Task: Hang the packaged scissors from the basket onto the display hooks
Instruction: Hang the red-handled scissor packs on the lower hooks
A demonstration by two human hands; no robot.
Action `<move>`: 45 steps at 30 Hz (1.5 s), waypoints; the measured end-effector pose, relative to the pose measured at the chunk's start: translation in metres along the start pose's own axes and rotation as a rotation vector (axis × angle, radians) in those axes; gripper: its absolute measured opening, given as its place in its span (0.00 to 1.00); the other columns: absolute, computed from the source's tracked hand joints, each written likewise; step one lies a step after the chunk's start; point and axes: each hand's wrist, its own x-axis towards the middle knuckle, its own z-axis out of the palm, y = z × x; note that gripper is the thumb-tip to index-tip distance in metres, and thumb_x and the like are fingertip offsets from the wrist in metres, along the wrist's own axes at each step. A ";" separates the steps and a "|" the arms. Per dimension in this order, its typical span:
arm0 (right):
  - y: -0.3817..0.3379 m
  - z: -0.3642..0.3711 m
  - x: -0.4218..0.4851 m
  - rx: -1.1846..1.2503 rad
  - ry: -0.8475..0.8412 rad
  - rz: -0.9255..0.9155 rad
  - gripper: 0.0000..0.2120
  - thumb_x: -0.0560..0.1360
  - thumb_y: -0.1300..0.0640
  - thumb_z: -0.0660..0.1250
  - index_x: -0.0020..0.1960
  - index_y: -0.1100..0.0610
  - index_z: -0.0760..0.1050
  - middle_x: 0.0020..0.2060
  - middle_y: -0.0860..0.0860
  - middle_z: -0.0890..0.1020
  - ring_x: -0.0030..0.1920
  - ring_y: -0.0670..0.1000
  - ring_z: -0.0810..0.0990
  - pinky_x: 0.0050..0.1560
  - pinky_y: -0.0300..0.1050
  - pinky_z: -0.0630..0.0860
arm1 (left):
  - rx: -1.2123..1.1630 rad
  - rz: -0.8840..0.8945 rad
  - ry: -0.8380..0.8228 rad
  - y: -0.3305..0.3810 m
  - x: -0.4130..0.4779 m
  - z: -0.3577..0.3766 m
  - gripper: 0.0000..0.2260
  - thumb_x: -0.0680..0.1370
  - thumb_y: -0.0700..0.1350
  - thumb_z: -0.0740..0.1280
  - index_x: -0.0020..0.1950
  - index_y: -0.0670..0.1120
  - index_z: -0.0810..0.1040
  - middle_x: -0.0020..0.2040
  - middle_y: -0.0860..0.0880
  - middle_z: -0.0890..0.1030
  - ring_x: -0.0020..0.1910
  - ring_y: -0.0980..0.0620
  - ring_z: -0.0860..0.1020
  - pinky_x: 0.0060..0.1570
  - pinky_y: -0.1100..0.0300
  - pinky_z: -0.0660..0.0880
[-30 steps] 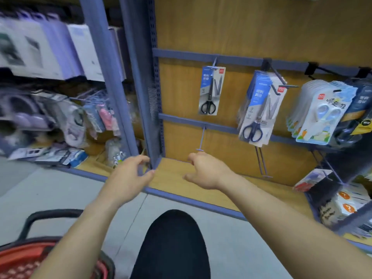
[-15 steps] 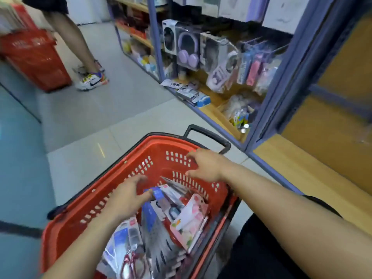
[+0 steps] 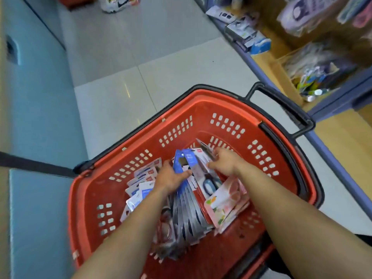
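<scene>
In the basket (image 3: 221, 111), the left hand (image 3: 171, 178) curled its fingers round a stack of packs (image 3: 187, 208); the right hand (image 3: 221, 165) pinched one at its far end. They looked light, stiff and slick, best held by the card edge.

Bright, even overhead light; glare streak on the floor tiles (image 3: 126, 88); shelf goods (image 3: 314, 63) blurred; edges bowed.
</scene>
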 end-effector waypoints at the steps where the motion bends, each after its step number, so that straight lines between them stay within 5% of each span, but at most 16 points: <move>1: 0.002 0.007 0.008 0.027 -0.013 0.013 0.21 0.78 0.53 0.72 0.67 0.59 0.74 0.56 0.54 0.82 0.54 0.56 0.81 0.55 0.47 0.77 | -0.076 -0.044 -0.015 -0.007 0.008 0.006 0.37 0.66 0.63 0.80 0.68 0.46 0.73 0.64 0.50 0.81 0.60 0.47 0.81 0.64 0.47 0.77; 5: 0.013 0.031 0.025 0.048 -0.093 0.042 0.20 0.76 0.49 0.74 0.62 0.59 0.75 0.57 0.56 0.81 0.57 0.58 0.81 0.59 0.51 0.78 | -0.280 -0.139 -0.039 -0.013 0.013 0.020 0.24 0.73 0.51 0.79 0.63 0.48 0.73 0.56 0.49 0.83 0.53 0.47 0.84 0.56 0.54 0.79; 11: 0.035 0.046 0.048 0.105 -0.167 0.032 0.34 0.62 0.39 0.78 0.62 0.52 0.78 0.58 0.51 0.82 0.56 0.55 0.83 0.61 0.57 0.79 | -0.448 -0.189 -0.155 -0.022 0.031 0.031 0.29 0.69 0.54 0.81 0.67 0.49 0.77 0.56 0.50 0.87 0.53 0.49 0.86 0.61 0.44 0.80; 15: 0.040 0.049 0.050 0.202 -0.148 0.055 0.35 0.61 0.42 0.81 0.65 0.52 0.77 0.59 0.49 0.82 0.57 0.53 0.83 0.62 0.56 0.79 | -0.479 -0.178 -0.119 -0.021 0.031 0.036 0.20 0.75 0.45 0.77 0.65 0.49 0.78 0.55 0.49 0.87 0.51 0.48 0.87 0.59 0.45 0.82; 19: 0.030 0.040 0.035 0.221 -0.116 0.075 0.31 0.69 0.53 0.82 0.68 0.55 0.75 0.62 0.51 0.78 0.61 0.54 0.80 0.66 0.53 0.76 | -0.503 -0.149 -0.031 -0.021 0.021 0.033 0.15 0.76 0.40 0.75 0.62 0.47 0.78 0.50 0.48 0.88 0.43 0.52 0.87 0.42 0.58 0.84; 23: 0.024 0.023 0.026 0.155 -0.062 0.032 0.33 0.70 0.55 0.80 0.72 0.54 0.72 0.64 0.52 0.76 0.62 0.54 0.78 0.65 0.49 0.75 | -0.519 -0.052 0.031 -0.018 0.000 0.021 0.14 0.76 0.37 0.75 0.59 0.49 0.78 0.51 0.49 0.88 0.46 0.49 0.87 0.52 0.46 0.84; 27: 0.012 0.002 0.012 0.276 0.078 -0.099 0.30 0.72 0.60 0.77 0.72 0.51 0.74 0.66 0.46 0.76 0.66 0.49 0.76 0.65 0.42 0.70 | -0.518 0.092 0.120 -0.009 -0.028 -0.002 0.14 0.77 0.39 0.75 0.57 0.54 0.79 0.52 0.51 0.88 0.49 0.49 0.87 0.52 0.47 0.84; 30: 0.004 -0.007 -0.006 0.457 0.004 -0.195 0.29 0.71 0.50 0.79 0.71 0.46 0.75 0.67 0.43 0.77 0.68 0.47 0.75 0.73 0.49 0.68 | -0.538 0.188 0.170 -0.008 -0.049 -0.021 0.14 0.77 0.37 0.74 0.59 0.52 0.80 0.52 0.52 0.88 0.48 0.52 0.87 0.45 0.56 0.83; 34: -0.007 0.011 -0.029 0.388 -0.198 -0.204 0.44 0.62 0.35 0.81 0.73 0.43 0.71 0.70 0.43 0.76 0.69 0.46 0.74 0.75 0.52 0.68 | -0.578 0.234 0.174 -0.018 -0.059 -0.029 0.14 0.78 0.35 0.73 0.61 0.47 0.79 0.52 0.50 0.88 0.48 0.51 0.87 0.42 0.60 0.82; 37: -0.014 0.037 -0.033 0.234 -0.091 -0.208 0.42 0.67 0.41 0.81 0.75 0.48 0.67 0.68 0.44 0.75 0.67 0.48 0.75 0.69 0.49 0.72 | -0.633 0.184 0.128 -0.023 -0.055 -0.020 0.15 0.78 0.35 0.72 0.62 0.48 0.79 0.54 0.48 0.88 0.50 0.49 0.87 0.45 0.57 0.83; 41: -0.016 0.041 -0.032 0.087 -0.090 -0.238 0.26 0.69 0.50 0.81 0.58 0.44 0.68 0.51 0.39 0.78 0.53 0.46 0.79 0.47 0.42 0.72 | -0.725 0.094 0.044 -0.033 -0.052 -0.001 0.13 0.79 0.39 0.72 0.62 0.47 0.79 0.55 0.46 0.87 0.53 0.43 0.86 0.56 0.43 0.82; 45: -0.005 0.037 -0.032 0.203 -0.125 -0.230 0.27 0.70 0.57 0.81 0.60 0.46 0.69 0.49 0.37 0.79 0.51 0.39 0.80 0.44 0.32 0.72 | -0.819 0.065 -0.146 -0.036 -0.056 0.004 0.17 0.79 0.38 0.71 0.68 0.41 0.76 0.60 0.40 0.85 0.58 0.39 0.84 0.59 0.45 0.81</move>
